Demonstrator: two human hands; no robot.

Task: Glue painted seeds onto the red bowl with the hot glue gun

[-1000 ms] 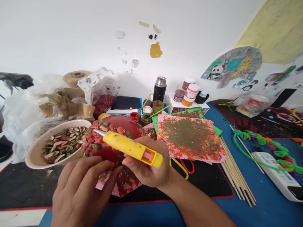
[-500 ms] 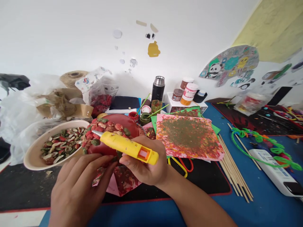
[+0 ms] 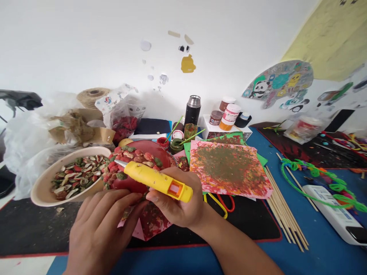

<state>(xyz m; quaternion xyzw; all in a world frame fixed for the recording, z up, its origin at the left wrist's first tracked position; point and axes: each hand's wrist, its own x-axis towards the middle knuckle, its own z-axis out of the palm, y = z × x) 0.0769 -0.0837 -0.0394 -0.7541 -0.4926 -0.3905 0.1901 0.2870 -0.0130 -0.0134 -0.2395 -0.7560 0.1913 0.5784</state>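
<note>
My right hand (image 3: 183, 194) is closed around a yellow hot glue gun (image 3: 151, 177), its metal nozzle aimed left over a red round plate (image 3: 146, 147). Red, green and tan painted peanut shells (image 3: 122, 168) cover the plate's left side and part of its top. At the plate's near edge, my left hand (image 3: 106, 221) pinches a small dark green piece, seemingly a peanut shell (image 3: 143, 196), mostly hidden by the fingers. Left of the plate, a beige oval bowl (image 3: 40, 194) holds many loose painted shells. Under the hands lies paint-smeared pink paper (image 3: 155, 221).
Painted sheets (image 3: 229, 168) lie to the right, over yellow and red scissors handles (image 3: 219, 206). Wooden sticks (image 3: 286, 210) rest beside them. Behind stand open paint jars (image 3: 176, 145) with green sticks and a black thermos (image 3: 192, 110). Plastic bags (image 3: 25, 133) crowd the left.
The view has shifted slightly, so everything sits a little lower and to the right. Both hands keep nearly the same pose, with the glue gun still over the plate.
</note>
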